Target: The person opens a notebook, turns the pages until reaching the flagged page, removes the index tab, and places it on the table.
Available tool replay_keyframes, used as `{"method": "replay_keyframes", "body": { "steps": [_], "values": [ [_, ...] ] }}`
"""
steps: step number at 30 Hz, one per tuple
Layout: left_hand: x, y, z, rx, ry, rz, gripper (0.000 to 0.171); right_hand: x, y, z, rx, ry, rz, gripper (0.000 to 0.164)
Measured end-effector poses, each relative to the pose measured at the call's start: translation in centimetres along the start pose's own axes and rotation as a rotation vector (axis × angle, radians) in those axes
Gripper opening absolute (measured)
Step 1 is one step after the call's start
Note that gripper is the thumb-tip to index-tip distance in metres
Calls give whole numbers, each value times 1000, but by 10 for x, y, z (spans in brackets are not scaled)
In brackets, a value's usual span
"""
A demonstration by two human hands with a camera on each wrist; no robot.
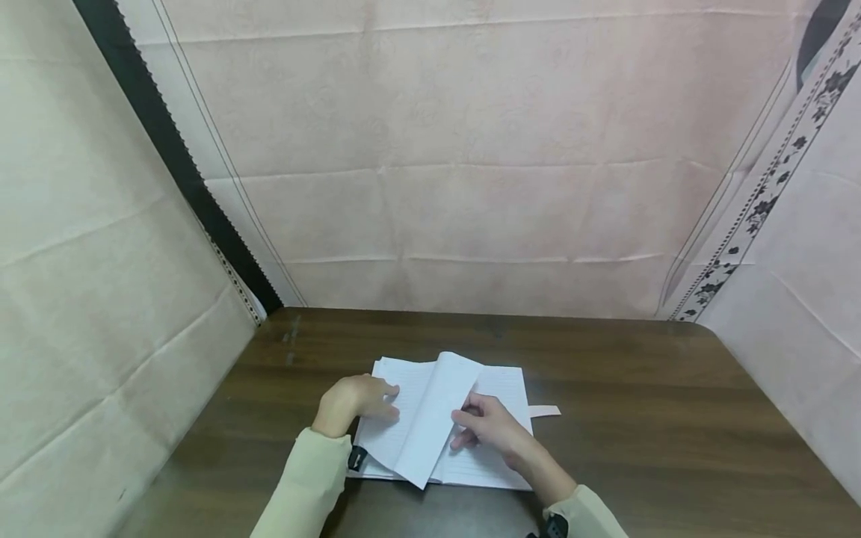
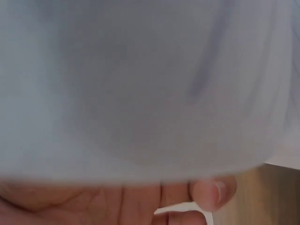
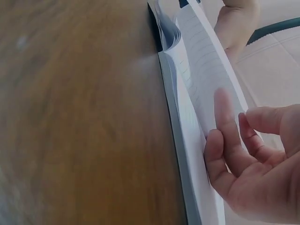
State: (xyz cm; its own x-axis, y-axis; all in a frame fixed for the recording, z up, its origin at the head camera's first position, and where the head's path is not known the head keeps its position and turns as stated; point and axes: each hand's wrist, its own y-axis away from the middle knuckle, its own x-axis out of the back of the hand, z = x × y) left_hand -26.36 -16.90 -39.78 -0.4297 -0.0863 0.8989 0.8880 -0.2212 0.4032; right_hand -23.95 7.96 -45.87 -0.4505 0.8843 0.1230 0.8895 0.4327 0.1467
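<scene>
An open notebook (image 1: 503, 382) with lined white pages lies on the table. One page (image 1: 437, 411) stands lifted and curved over the middle, its lower corner reaching past the front edge. My right hand (image 1: 492, 424) pinches that page's right edge between thumb and index finger, the other fingers spread beneath it in the right wrist view. Over the left-hand pages is my left hand (image 1: 359, 400), fingers relaxed and pointing toward the raised page. A blurred pale sheet (image 2: 131, 117) fills most of the left wrist view, hiding part of the left hand's fingers (image 2: 178, 194).
A white strap (image 1: 545, 410) sticks out from the notebook's right side onto the brown wooden table (image 1: 625, 418). Pale cloth (image 1: 437, 187) hangs behind the table and at both sides, with a dark band at left and a floral border at right.
</scene>
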Motion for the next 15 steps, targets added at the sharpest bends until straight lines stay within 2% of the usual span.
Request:
{"method": "replay_keyframes", "body": {
  "steps": [4,8,11,15],
  "values": [
    [1,-4,2,-93,19,54,47,-2,0,0,32,32,-3,22],
    [-1,-10,7,-237,34,167,44,-4,-1,0,57,38,-15,21],
    [-4,-15,13,-329,44,256,51,-6,-1,2,84,30,-10,20],
    [-5,-16,21,-392,42,322,66,-8,-1,2,124,20,-29,19]
  ]
}}
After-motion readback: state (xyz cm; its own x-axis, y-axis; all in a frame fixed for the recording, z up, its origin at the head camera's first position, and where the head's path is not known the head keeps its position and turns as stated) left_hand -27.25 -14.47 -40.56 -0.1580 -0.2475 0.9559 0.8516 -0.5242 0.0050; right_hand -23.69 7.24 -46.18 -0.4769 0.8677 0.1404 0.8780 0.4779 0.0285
